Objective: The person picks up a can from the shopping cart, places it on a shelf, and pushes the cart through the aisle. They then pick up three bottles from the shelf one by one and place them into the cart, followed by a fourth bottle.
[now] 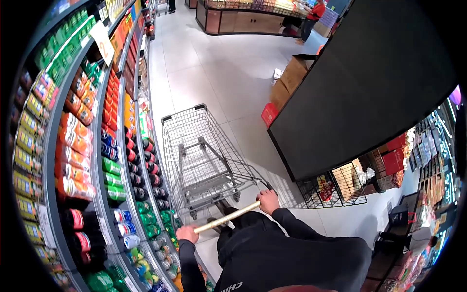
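A wire shopping cart (197, 146) stands in front of me, its basket showing bare mesh. Its pale handlebar (228, 217) runs slantwise across my body. My left hand (187, 234) is wrapped round the handlebar's left end, close to the drink shelves. Round the right end are the closed fingers of my right hand (267, 201). Both sleeves are dark.
Shelves of bottles and cans (75, 155) line the left side. A large black panel (360, 92) stands on the right, with cardboard boxes (292, 78) and a wire basket (335, 187) beside it. A person in red (315, 12) stands near a far counter (243, 22). Tiled floor (194, 58) stretches ahead.
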Demonstrator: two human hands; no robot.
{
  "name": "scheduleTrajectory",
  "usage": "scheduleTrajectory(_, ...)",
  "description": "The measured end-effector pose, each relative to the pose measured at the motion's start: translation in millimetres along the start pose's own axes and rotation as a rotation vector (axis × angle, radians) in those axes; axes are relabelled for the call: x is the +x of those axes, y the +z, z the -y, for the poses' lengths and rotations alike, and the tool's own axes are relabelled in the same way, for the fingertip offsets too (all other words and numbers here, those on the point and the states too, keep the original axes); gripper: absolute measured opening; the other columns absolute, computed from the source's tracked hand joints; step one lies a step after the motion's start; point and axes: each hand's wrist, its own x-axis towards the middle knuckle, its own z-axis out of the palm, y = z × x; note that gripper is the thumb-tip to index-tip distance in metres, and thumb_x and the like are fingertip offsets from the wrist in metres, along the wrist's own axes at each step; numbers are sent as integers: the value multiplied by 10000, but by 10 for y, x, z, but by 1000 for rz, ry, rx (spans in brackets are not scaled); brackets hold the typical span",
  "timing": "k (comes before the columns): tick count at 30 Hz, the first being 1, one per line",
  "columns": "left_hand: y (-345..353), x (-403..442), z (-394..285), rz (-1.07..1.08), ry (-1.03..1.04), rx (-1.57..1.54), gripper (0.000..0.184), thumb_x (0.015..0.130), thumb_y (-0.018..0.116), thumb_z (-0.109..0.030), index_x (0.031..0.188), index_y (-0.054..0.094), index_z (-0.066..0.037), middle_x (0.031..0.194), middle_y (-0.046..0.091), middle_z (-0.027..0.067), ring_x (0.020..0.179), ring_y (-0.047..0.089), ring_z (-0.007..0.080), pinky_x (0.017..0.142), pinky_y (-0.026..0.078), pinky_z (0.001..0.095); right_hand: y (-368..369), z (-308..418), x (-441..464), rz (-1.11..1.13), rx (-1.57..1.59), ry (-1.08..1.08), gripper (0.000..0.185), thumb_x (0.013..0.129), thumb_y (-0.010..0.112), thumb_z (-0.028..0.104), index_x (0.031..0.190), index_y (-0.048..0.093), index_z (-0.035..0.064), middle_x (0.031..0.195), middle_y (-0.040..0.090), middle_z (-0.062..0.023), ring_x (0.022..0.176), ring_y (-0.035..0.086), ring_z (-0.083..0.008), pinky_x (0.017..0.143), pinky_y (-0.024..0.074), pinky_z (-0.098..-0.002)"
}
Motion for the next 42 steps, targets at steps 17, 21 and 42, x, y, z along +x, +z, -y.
scheduleTrajectory(17, -822, 1496, -238, -22, 87, -116, 173, 796, 695, -270, 944, 783, -284, 960, 746, 46, 887, 703, 295, 779, 564, 431, -340, -410, 1816, -65, -4, -37, 91, 737, 681, 149, 822, 685, 116, 864, 598, -75, 913, 578, -267, 814, 414, -397)
scheduleTrajectory(21, -1056, 2074, -342, -38, 62, -98, 188, 788, 697, -258, 958, 776, -270, 955, 740, 43, 918, 699, 281, 797, 561, 430, -369, -627, 2487, -113, 30, -45, 94, 753, 678, 148, 834, 684, 102, 875, 605, -82, 934, 584, -274, 835, 414, -400)
scheduleTrajectory(42, -2649, 4507, -112, 52, 248, -100, 450, 732, 799, -559, 1002, 774, -200, 999, 730, 35, 1009, 667, 268, 887, 522, 399, -667, -596, 4665, -269, 131, 105, 122, 733, 691, 104, 854, 693, 125, 872, 594, -58, 921, 583, -254, 839, 408, -384)
